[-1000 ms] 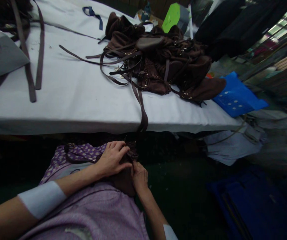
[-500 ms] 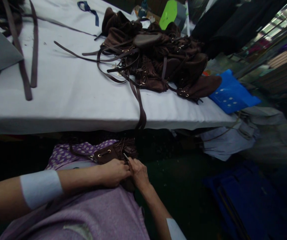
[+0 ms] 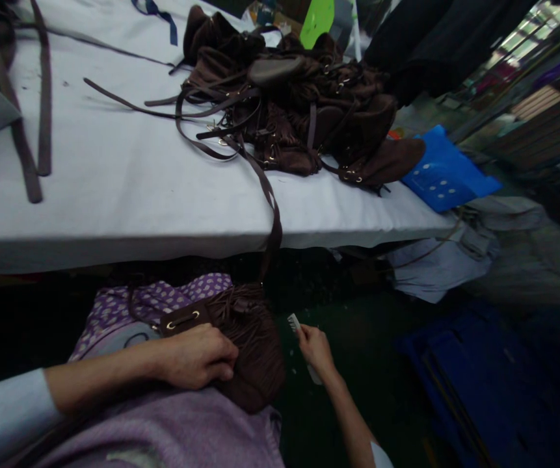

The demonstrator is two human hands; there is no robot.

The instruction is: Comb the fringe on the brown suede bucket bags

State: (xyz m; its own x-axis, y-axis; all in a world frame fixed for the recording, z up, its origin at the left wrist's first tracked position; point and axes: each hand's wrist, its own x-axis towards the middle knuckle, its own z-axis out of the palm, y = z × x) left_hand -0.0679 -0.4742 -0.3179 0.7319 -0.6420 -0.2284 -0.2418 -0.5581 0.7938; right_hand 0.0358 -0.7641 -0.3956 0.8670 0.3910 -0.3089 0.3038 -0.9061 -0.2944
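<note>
A dark brown fringed bag [image 3: 260,351] with gold eyelets lies across my lap, its fringe hanging toward the right. My left hand [image 3: 199,356] rests on the bag, fingers curled against its front and gripping it; the fingertips are partly hidden. Right of the bag and apart from it, my right hand [image 3: 315,348] is closed around a pale comb [image 3: 293,320]. The comb's toothed end sticks out above the fingers and its other end shows below the hand. From the bag, a brown strap [image 3: 276,231] runs up over the table edge.
A white-covered table [image 3: 128,201] stands ahead, bearing a heap of brown bags [image 3: 284,104] and loose straps [image 3: 44,130]. A blue bag [image 3: 448,172] hangs at its right end. Purple patterned cloth [image 3: 114,312] covers my lap. A dark blue object [image 3: 484,390] is at lower right.
My right hand has moved right, off the bag, with the comb in it. My left hand has shifted slightly left and down, and more of the bag's fringe shows.
</note>
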